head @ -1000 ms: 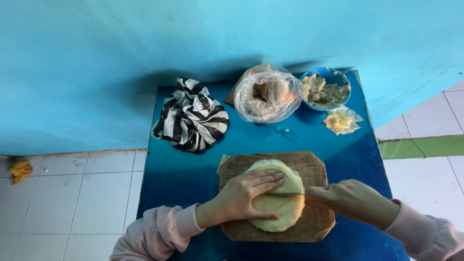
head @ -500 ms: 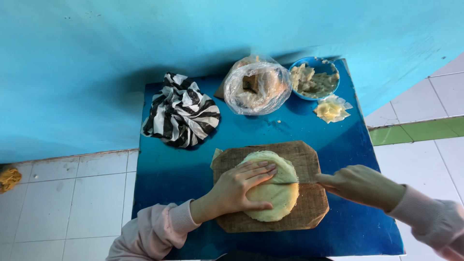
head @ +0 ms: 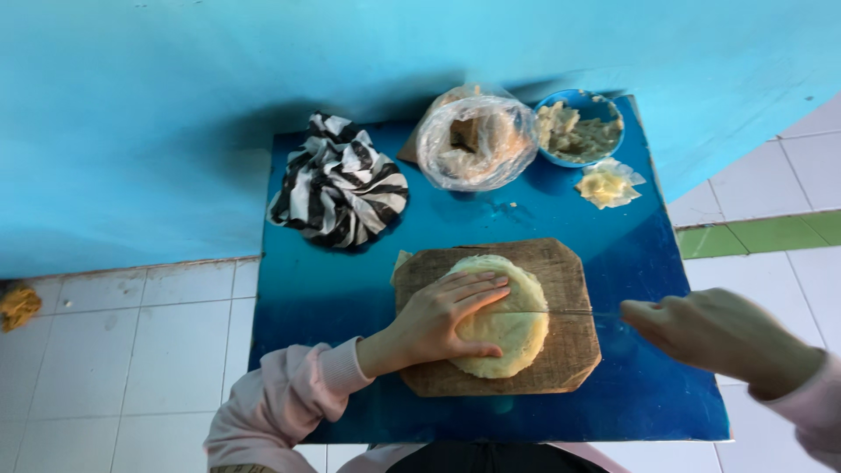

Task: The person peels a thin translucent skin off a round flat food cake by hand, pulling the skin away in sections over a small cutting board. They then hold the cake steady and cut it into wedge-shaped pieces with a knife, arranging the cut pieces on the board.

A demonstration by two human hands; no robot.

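head view: one camera
cake point(head: 504, 328): 1, round, pale, middle of board point(head: 561, 263)
left hand point(head: 442, 317): fingers released, flat on cake top
right hand point(head: 723, 333): fingers clenched on knife point(head: 574, 312), right of board, blade level in cake side
tip: judged, press evenly, keep blade flat, slow strokes
beyond board on tabletop point(head: 639, 394): 1 striped cloth point(head: 340, 188), 1 bag point(head: 476, 140), 1 bowl point(head: 580, 127), 1 wrapper point(head: 607, 185)

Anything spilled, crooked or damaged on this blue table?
Nothing serious. A few pale crumbs lie loose on the blue table below the clear plastic bag. The wooden board sits slightly askew; the left hand rests flat on the round pale cake.
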